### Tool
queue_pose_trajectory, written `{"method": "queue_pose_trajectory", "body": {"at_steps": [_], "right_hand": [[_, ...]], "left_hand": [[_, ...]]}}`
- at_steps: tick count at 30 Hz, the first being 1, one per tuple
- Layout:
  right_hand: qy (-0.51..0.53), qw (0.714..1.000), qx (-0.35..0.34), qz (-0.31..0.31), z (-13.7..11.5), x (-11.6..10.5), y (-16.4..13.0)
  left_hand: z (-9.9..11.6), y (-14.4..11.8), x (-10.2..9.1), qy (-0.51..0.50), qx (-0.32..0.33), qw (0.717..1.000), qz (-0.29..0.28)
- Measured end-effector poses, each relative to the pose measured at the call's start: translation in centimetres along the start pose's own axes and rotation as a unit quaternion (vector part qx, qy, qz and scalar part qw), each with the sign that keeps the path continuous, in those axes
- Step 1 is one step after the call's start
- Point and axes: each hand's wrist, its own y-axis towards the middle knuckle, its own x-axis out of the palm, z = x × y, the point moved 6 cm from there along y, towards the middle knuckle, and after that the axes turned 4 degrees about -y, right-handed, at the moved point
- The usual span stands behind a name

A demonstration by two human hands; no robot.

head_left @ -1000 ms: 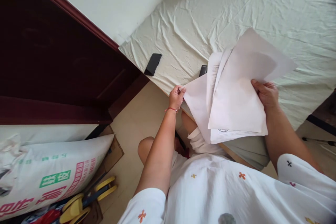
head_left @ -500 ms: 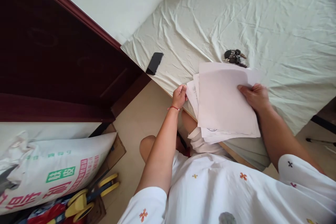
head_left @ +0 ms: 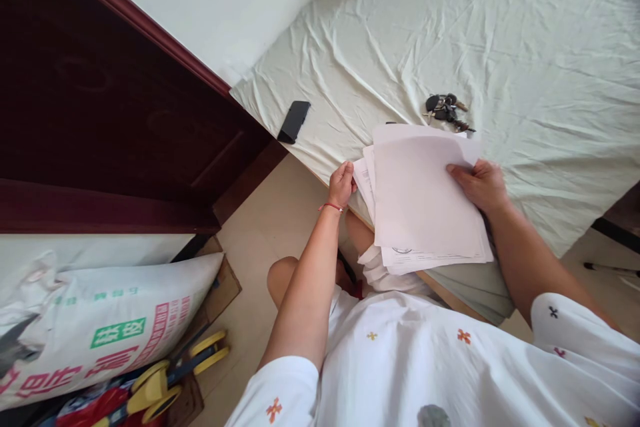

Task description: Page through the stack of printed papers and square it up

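A loose stack of paper sheets (head_left: 425,193) is spread between my hands above the near edge of the bed. The top sheet is blank; printed sheets stick out beneath it at the left and bottom, one with a round stamp. My left hand (head_left: 343,183), a red string around its wrist, pinches the left edge of the lower sheets. At the right edge, my right hand (head_left: 481,183) grips the papers with its thumb on top and its fingers hidden underneath. Just beyond the papers lies a bunch of keys (head_left: 445,109).
A black phone-like object (head_left: 294,121) lies near the corner of the bed, on the pale wrinkled sheet (head_left: 540,67). Dark red wooden furniture (head_left: 125,93) stands at the left. Below it are a printed white sack (head_left: 115,320) and a yellow-and-black wheeled item (head_left: 160,387) on the floor.
My right hand has shifted slightly left and down with the top sheets, showing more of the keys. My left hand has stayed almost in place.
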Motion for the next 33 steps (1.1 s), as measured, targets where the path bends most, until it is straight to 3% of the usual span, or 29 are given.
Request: {"method": "queue_pose_trajectory", "body": {"at_steps": [15, 22, 26, 33], "right_hand": [[0.030, 1.000, -0.008, -0.003, 0.9, 0.6, 0.4], [0.012, 0.999, -0.021, 0.048, 1.2, -0.8, 0.7], [0.091, 0.994, 0.026, 0.053, 1.6, -1.3, 0.6], [0.268, 0.958, 0.089, 0.053, 0.7, -1.2, -0.1]], "left_hand": [[0.8, -0.1, 0.6, 0.003, -0.006, 1.000, -0.026], [0.6, 0.0, 0.3, -0.002, -0.003, 1.000, -0.012], [0.5, 0.0, 0.1, -0.001, -0.003, 1.000, -0.006], [0.0, -0.1, 0.0, 0.001, -0.011, 1.000, 0.008]]}}
